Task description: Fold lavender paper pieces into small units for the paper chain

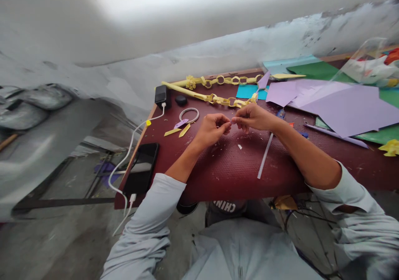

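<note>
I watch the left hand (214, 129) and the right hand (254, 117) meet fingertip to fingertip above the maroon table (207, 182), each curled into a nearly closed pinch; I cannot tell what they hold. From there I see the yellow paper chain (215, 99) around 11 o'clock, a pale strip (265, 155) towards 4, lilac sheets (343, 109) at 3, and a black phone (143, 168) at 8.

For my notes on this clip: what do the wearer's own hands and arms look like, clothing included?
The left hand and right hand are ungloved, with no watch visible. Both sleeves are pale grey, wrinkled and pushed up, leaving the forearms bare; no markings show on them.
</note>
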A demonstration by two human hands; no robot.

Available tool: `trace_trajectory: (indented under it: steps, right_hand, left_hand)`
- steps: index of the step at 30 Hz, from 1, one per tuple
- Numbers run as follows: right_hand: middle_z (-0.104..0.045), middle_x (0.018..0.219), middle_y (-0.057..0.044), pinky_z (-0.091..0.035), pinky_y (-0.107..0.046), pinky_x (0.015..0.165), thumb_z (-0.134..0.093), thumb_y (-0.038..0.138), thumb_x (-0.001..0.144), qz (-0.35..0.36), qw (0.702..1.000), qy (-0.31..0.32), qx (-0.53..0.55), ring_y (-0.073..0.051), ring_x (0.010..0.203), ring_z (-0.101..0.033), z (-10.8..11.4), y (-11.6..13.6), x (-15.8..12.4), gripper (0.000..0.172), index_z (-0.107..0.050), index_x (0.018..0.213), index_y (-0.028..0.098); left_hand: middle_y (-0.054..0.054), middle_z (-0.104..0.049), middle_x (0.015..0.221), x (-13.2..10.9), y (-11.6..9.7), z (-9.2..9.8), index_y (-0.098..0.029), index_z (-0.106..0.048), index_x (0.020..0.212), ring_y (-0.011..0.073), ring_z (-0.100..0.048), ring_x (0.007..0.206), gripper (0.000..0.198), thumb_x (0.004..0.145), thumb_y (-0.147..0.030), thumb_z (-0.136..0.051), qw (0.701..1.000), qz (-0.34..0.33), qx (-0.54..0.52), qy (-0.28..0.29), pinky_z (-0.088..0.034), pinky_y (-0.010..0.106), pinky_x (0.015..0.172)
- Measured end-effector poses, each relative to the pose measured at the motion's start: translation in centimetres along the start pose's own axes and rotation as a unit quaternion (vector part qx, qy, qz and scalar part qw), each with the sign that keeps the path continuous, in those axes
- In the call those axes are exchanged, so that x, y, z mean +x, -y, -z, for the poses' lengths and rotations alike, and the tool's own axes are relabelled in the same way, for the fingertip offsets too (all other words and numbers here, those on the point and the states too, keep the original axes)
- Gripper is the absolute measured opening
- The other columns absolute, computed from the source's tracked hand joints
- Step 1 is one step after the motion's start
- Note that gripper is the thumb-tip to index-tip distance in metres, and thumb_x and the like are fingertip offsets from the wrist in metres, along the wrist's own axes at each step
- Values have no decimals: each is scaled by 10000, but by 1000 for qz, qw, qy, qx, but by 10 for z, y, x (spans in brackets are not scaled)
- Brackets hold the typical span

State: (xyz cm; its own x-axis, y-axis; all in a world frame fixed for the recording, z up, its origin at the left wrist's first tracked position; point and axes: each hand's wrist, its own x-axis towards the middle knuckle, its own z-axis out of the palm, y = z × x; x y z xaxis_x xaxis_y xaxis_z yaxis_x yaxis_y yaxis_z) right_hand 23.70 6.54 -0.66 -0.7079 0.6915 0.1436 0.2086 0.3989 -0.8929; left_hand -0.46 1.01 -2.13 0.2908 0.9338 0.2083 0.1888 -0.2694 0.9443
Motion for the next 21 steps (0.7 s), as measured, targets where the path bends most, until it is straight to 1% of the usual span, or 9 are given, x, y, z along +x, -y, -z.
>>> trace_trajectory:
  steps: [4,9,11,15,18,20,21]
  right_hand:
    - [-728,631,-8,-500,-199,439,-875,627,997,-5,1000,-17,-21,-105,465,-672,4,1,-2,534,-712,795,160]
    - [-639,582,27,-406,-195,413,-915,615,970,1,998,-29,-55,-70,444,-570,11,1,-2,562,-629,749,185]
    - [-627,584,31,-394,-195,411,-930,624,953,9,998,-37,-48,-65,449,-555,15,2,-3,581,-609,740,189]
    - [-636,618,25,-434,-199,414,-899,636,981,25,998,-61,-4,-70,465,-563,27,2,-7,563,-637,769,185]
    - [-661,676,15,-515,-211,455,-866,629,1014,42,995,-86,17,-91,523,-608,30,0,-7,493,-708,891,178]
    - [-679,703,7,-561,-231,487,-844,633,1030,48,997,-66,17,-111,557,-643,26,-2,-5,474,-735,966,176]
    - [-678,696,8,-562,-234,491,-831,629,1042,51,997,-50,11,-114,557,-645,23,-3,-4,469,-733,968,177]
  left_hand:
    - [84,-810,816,0,-1,2,-117,-810,942,134,-747,674,260,943,-352,-922,998,34,-48,10,-629,257,665]
    - [106,-835,848,-2,-6,6,-117,-811,958,161,-788,710,335,901,-398,-985,991,78,-101,24,-678,289,695]
    - [112,-841,854,-2,-6,8,-115,-812,956,167,-795,711,362,886,-416,-1000,990,86,-107,20,-684,293,697]
    - [119,-845,852,-1,-4,13,-112,-807,937,180,-811,723,434,843,-475,-1028,991,83,-109,-2,-696,302,711]
    - [113,-843,851,1,-2,14,-118,-804,930,182,-814,732,467,826,-512,-1033,991,69,-112,-10,-700,305,721]
    - [111,-842,850,1,-3,13,-122,-802,932,177,-807,730,467,837,-522,-1021,992,60,-108,-4,-699,308,728]
    - [108,-839,848,0,-3,13,-123,-801,944,176,-804,728,467,845,-526,-1014,993,56,-106,-1,-698,310,729]
